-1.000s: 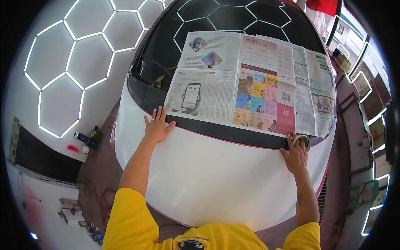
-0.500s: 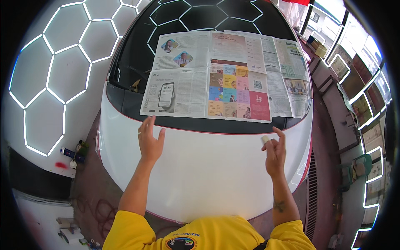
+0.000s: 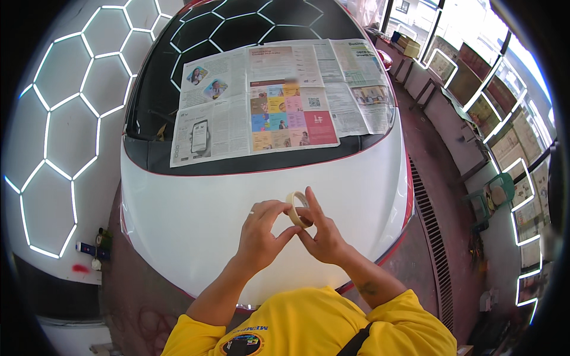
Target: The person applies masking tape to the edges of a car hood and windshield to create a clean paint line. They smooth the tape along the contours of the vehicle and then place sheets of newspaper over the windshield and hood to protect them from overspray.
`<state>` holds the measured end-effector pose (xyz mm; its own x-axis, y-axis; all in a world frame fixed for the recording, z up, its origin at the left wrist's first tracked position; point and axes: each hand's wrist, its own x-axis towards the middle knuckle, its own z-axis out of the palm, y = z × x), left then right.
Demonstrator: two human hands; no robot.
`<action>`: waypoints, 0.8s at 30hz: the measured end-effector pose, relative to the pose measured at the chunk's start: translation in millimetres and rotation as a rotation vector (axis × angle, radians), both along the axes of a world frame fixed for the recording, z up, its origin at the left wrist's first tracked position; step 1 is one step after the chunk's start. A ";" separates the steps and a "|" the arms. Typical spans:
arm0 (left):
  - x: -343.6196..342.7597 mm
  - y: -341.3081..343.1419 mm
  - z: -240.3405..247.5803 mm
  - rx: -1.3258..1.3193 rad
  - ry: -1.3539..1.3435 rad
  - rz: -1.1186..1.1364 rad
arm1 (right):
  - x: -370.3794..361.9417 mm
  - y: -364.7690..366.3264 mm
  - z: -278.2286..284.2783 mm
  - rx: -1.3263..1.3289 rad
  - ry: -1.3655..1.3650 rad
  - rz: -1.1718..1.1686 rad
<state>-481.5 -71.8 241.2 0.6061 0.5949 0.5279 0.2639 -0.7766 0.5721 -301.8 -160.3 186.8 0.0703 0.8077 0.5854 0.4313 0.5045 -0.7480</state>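
A roll of cream masking tape (image 3: 295, 216) is held up over the white painted car panel (image 3: 196, 219). My left hand (image 3: 261, 230) pinches its left side, thumb and fingertips at the ring. My right hand (image 3: 322, 234) grips the other side, with the index finger pointing up past the ring. Beyond the hands, sheets of newspaper (image 3: 222, 127) lie spread over the dark rear glass (image 3: 153, 107) of the car. The sheets overlap toward the right and reach close to the glass's lower edge.
Along the right wall stand a green plastic chair (image 3: 499, 193) and a bench. A floor drain grate (image 3: 430, 237) runs beside the car. Bottles (image 3: 95, 249) sit on the left, by a wall of hexagonal lights.
My hands, apart before, have come together over the panel. The tape roll, then in my right hand alone, is now held between both. The view has shifted to the right.
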 end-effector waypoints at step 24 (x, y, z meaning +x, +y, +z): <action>14.4 -76.8 -85.3 -0.386 0.218 -0.112 | -1.8 -106.6 -64.9 -0.400 -0.014 -0.031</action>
